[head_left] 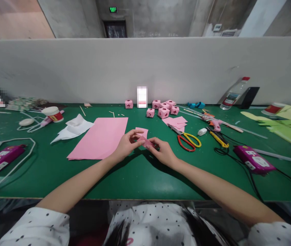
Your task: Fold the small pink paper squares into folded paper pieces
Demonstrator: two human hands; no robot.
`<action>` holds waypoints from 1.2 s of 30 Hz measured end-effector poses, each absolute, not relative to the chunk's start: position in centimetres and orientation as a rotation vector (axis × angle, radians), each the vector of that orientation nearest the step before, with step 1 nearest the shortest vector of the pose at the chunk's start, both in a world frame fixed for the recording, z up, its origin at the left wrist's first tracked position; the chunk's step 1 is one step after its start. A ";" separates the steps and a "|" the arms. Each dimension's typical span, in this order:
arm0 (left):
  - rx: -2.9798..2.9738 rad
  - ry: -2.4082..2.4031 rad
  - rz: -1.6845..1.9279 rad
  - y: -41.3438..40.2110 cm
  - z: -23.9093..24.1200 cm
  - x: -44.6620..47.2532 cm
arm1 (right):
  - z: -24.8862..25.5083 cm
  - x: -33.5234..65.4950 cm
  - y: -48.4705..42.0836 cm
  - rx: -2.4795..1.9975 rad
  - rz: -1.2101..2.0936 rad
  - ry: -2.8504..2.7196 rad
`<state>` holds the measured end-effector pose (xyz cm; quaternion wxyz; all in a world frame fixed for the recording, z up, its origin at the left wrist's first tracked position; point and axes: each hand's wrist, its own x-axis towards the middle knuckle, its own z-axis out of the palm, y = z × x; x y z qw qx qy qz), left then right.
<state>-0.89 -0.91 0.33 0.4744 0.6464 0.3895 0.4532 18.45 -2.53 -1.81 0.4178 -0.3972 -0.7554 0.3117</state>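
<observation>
Between both hands is a small piece of pink paper, pinched at its two ends just above the table. My left hand closes on its left end, and my right hand grips the right end. Just behind the fingers lies another pink paper piece, partly covered by them. Left of my left hand a stack of pink sheets lies flat. Scissors with red and yellow handles rest to the right, their blades over several cut pink pieces. Several folded pink paper cubes stand further back.
A phone leans on the grey partition. Crumpled white tissue and a paper cup are leftward. On the right lie a pink glue gun, a yellow cutter, a purple power strip with cables, and a bottle.
</observation>
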 end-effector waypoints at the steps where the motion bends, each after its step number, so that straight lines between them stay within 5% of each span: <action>1: 1.572 0.960 1.113 -0.9 0.3 -0.9 | -1.8 18.5 -2.5 -1.001 0.802 -1.875; 20: 1.449 1.050 1.167 -0.6 0.3 -0.9 | -2.6 18.8 -1.0 -1.036 1.159 -1.469; 36: 1.430 1.081 1.164 -0.7 0.4 -0.9 | -2.1 19.1 -0.8 -1.100 1.132 -1.425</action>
